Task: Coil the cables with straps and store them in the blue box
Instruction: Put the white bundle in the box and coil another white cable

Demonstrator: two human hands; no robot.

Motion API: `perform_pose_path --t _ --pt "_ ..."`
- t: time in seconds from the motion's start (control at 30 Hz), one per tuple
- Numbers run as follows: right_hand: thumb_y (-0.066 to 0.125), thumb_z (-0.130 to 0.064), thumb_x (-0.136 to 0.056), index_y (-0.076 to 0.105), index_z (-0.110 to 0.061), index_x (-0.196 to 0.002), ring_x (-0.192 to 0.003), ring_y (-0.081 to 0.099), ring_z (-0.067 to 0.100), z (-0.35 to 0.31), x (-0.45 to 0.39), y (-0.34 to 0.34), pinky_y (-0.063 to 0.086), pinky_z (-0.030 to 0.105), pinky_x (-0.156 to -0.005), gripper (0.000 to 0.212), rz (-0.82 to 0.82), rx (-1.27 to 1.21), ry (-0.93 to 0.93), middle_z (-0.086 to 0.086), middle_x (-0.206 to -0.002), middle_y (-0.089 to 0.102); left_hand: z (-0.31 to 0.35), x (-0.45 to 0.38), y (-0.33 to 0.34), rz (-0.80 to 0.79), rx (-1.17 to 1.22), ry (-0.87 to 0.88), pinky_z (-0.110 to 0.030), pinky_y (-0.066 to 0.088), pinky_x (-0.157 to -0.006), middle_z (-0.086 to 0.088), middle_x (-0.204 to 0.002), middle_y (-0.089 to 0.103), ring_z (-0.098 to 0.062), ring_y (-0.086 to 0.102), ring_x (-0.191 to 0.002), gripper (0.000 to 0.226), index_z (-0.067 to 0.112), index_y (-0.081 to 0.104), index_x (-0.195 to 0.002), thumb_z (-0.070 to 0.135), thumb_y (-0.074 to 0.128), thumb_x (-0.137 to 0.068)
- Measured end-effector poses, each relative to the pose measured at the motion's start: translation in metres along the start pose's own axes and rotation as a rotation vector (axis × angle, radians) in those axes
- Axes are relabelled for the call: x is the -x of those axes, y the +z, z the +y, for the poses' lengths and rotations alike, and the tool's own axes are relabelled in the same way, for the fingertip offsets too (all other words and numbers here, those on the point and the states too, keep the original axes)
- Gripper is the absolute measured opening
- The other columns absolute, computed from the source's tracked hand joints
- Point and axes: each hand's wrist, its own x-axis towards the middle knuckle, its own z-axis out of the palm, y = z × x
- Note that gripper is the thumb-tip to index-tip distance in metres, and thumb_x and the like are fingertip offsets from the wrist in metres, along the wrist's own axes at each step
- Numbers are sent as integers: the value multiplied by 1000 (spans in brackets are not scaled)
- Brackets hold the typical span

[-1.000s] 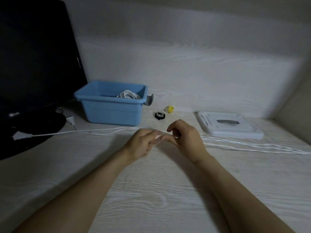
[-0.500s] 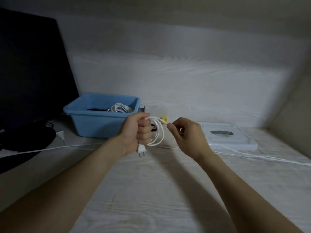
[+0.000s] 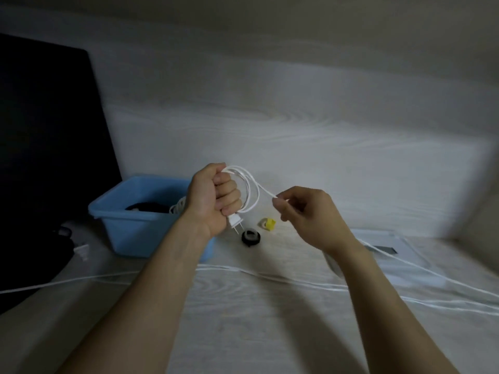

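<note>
My left hand (image 3: 213,199) grips a white cable (image 3: 249,190) wound in loops beside the fist, with its two-pin plug (image 3: 235,221) hanging below. My right hand (image 3: 305,214) pinches the same cable a little to the right, and the cable runs on under that hand to the table. The blue box (image 3: 135,228) stands behind my left forearm with coiled cables inside. A black strap roll (image 3: 250,238) and a yellow strap roll (image 3: 267,224) lie on the table between my hands.
More white cable (image 3: 297,280) trails across the table from left to right. A white flat device (image 3: 399,255) lies at the right. A dark monitor (image 3: 46,147) stands at the left, with another white plug (image 3: 81,251) near its base.
Both hands lifted the cable off the table. My left hand closed round it and the cable now forms loops beside the fist; my right hand drew away to the right.
</note>
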Motion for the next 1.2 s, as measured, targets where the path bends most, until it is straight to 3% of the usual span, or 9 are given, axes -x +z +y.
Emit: perform_pose_path --t 0.13,0.27,0.47,0.6,0.7,0.83,0.97,1.07,1.2 --pt "59 -29 -98 67 -22 -91 -47 53 4 8 -15 -13 45 21 -55 13 -54 28 45 -7 -69 72 12 -5 -7 53 -38 74 -19 13 -36 8 -40 23 -7 18 -29 36 21 33 -61 27 33 -97" --pt "63 -30 -95 64 -23 -86 -47 54 4 5 -16 -6 40 14 -51 11 3 43 -1 -6 -67 70 5 -8 -1 39 42 115 -18 20 -35 7 -46 30 -6 22 -32 36 18 41 -68 24 29 -102" --pt "66 -16 -93 66 -28 -101 -63 53 0 -1 -3 22 38 12 -60 15 -235 305 -146 -11 -78 63 -19 -13 10 149 -2 274 -21 37 -43 3 -64 46 -7 39 -41 26 13 54 -90 23 36 -107" --pt "63 -5 -89 73 -25 -102 -79 56 16 -3 1 26 48 32 -73 25 -292 352 -215 1 -91 62 -31 -8 17 146 -180 341 -26 54 -61 1 -80 62 -8 63 -59 19 8 56 -116 4 43 -102" --pt "62 -5 -92 75 -27 -110 -80 58 17 -3 6 23 50 34 -75 31 -337 341 -195 3 -96 64 -35 -4 22 149 -143 376 -29 57 -68 -3 -80 67 -12 68 -64 17 9 56 -108 1 42 -102" --pt "60 -4 -93 69 -23 -122 -65 57 0 -3 11 19 47 9 -62 35 -369 286 -64 -5 -96 68 -31 -6 22 226 -15 423 -28 58 -67 -7 -79 70 -15 70 -65 12 10 52 -104 1 43 -102" --pt "60 -14 -95 72 -19 -92 -61 68 5 -6 11 18 58 25 -66 13 -247 264 67 -4 -74 74 -33 -9 15 409 -2 531 -21 54 -56 -3 -78 69 -9 67 -56 20 1 57 -106 13 41 -105" --pt "59 -24 -96 67 -16 -80 -60 69 10 -10 11 19 59 28 -62 19 -261 262 186 -1 -71 74 -36 -9 14 493 3 611 -19 52 -53 -4 -78 66 -6 63 -51 32 -9 55 -112 17 38 -106" --pt "56 -33 -98 64 -16 -79 -57 58 13 -5 11 19 41 26 -51 27 -198 359 136 2 -71 68 -31 -4 20 422 -55 600 -22 46 -46 1 -66 60 -7 51 -43 17 8 50 -95 15 39 -105"
